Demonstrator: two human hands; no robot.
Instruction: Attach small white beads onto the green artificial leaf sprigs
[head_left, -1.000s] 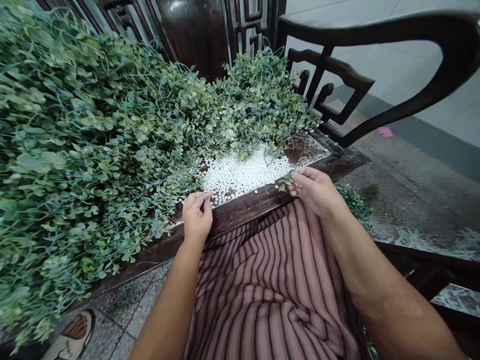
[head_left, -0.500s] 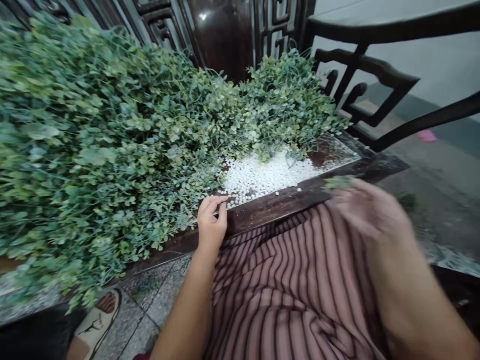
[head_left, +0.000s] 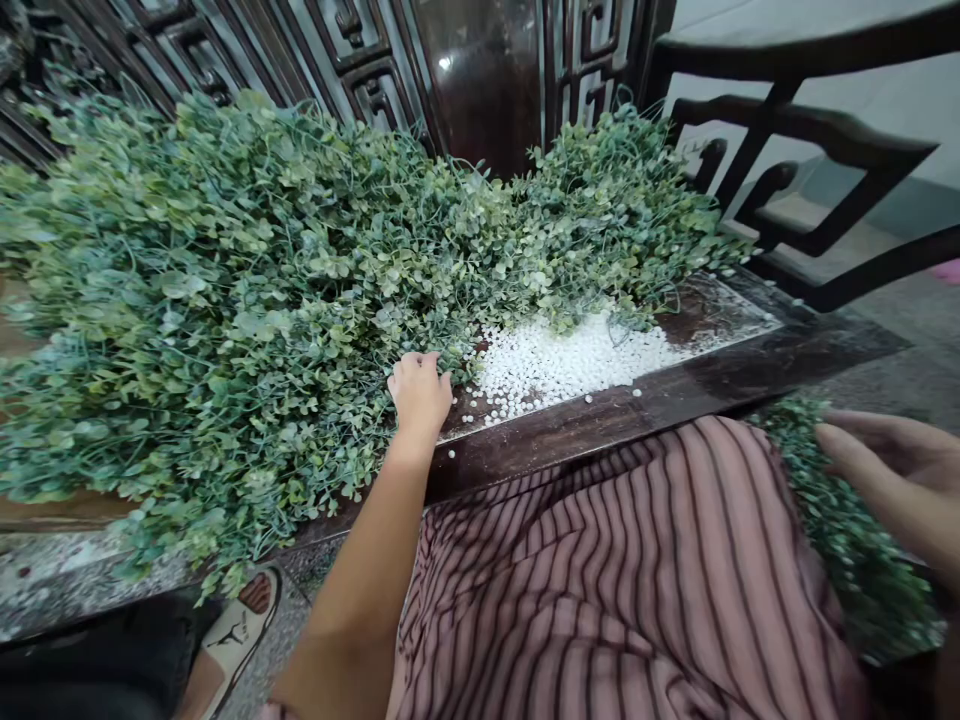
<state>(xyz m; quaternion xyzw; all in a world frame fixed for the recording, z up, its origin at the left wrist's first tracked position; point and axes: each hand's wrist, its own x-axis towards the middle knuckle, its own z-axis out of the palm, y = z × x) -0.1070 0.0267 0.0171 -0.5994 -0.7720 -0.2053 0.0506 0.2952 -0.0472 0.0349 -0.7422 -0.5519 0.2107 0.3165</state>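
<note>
My left hand (head_left: pixel 421 396) reaches into the front edge of a large heap of artificial leafy sprigs (head_left: pixel 247 260). Its fingers are bent down, their tips hidden, and what lies in them I cannot make out. Right of this hand, small white beads (head_left: pixel 577 355) are spread over the dark wooden bench seat (head_left: pixel 540 440). Out at the right edge, my right hand (head_left: pixel 900 480) is over a second, lower pile of greenery (head_left: pixel 855 560). Its fingers are apart, with nothing visible in them.
A carved dark backrest (head_left: pixel 480 80) rises behind the heap, and a carved armrest (head_left: pixel 795 130) stands at the right. Striped cloth (head_left: pixel 615 590) covers my lap. A sandalled foot (head_left: pixel 240 635) is on the floor at lower left.
My right hand has moved right and down to the lower pile; the small green sprig at its fingers is gone from view. My left hand went from the bead edge into the leaves.
</note>
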